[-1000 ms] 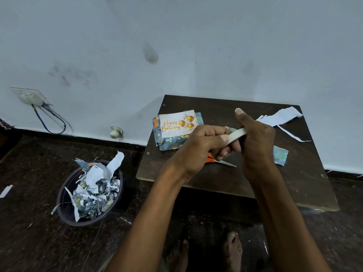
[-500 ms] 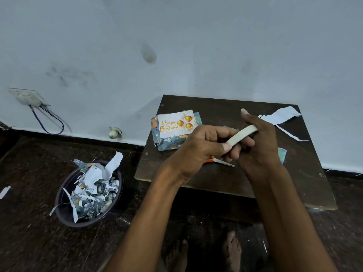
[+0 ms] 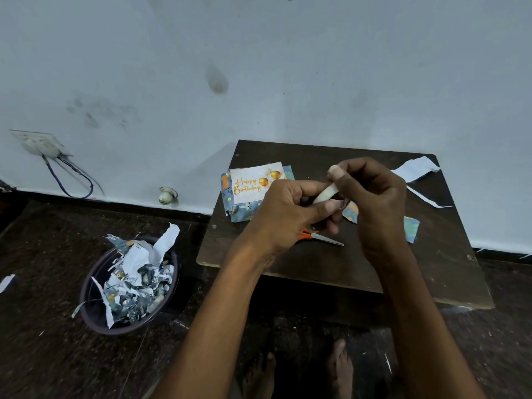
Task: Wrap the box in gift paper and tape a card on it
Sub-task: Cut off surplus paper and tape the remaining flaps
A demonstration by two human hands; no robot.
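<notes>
Head view: compared with half a second ago, both hands have risen slightly and drawn closer over the desk [image 3: 331, 272]. The right hand [image 3: 374, 197] now has its fingers curled over the upper end of the white tape roll [image 3: 324, 194], thumb pinching it, while the left hand [image 3: 288, 214] grips the lower end. The wrapped box [image 3: 239, 210] lies at the desk's far left, the card [image 3: 253, 182] resting on top; it reads "Happy Birthday". Orange-handled scissors [image 3: 322, 238] lie beneath the hands.
</notes>
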